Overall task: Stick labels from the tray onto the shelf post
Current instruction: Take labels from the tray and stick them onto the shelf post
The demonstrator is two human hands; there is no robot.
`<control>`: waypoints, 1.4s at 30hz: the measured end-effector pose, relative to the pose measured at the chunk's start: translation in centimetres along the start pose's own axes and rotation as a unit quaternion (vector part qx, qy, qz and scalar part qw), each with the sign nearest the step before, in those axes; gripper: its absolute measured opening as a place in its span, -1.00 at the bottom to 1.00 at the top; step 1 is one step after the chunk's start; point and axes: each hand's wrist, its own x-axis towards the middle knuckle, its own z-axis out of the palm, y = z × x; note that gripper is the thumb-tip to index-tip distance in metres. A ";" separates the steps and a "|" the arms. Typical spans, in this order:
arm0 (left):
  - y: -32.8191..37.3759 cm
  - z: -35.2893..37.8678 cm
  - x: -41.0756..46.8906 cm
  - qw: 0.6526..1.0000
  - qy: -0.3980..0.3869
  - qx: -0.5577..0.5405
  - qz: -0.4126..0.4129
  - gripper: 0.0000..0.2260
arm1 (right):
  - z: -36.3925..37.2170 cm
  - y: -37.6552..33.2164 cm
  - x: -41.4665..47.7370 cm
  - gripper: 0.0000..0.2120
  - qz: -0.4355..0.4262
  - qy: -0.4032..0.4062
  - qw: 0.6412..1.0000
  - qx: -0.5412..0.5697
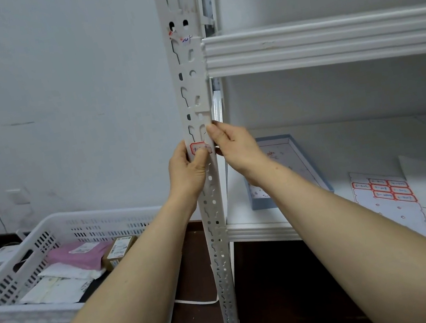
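1. Left hand gripped the shelf post, thumb pressing a red-bordered label onto its front.
2. Right hand pinched the post's right edge with curled fingers, at the label's 3 o'clock end.
3. Blue tray sat on the shelf at 4 o'clock of the hands, partly behind the right forearm. Label sheet lay farther out at 4 o'clock. White basket of parcels stood at 8 o'clock.
4. Label writing was too blurred to read.

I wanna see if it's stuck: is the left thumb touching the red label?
Touching. Head view: the left hand has its thumb laid over the label on the shelf post.
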 end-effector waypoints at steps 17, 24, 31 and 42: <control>0.2 0.4 0.2 1.000 0.020 0.002 -0.004 -0.98 | 0.1 -0.5 -0.3 -0.80 0.001 -0.001 1.000 -0.007; 0.2 -0.2 0.0 1.000 -0.005 -0.011 -0.008 -0.99 | -0.1 -0.3 -0.2 -0.80 0.001 -0.003 1.000 0.003; 0.2 0.3 0.2 1.000 0.010 -0.004 0.000 -0.93 | -0.2 -0.3 -0.3 -0.75 0.006 -0.003 1.000 0.021; 0.0 -0.1 0.4 1.000 -0.002 -0.011 -0.008 -0.90 | -0.2 -0.4 -0.4 -0.78 0.001 -0.007 1.000 0.020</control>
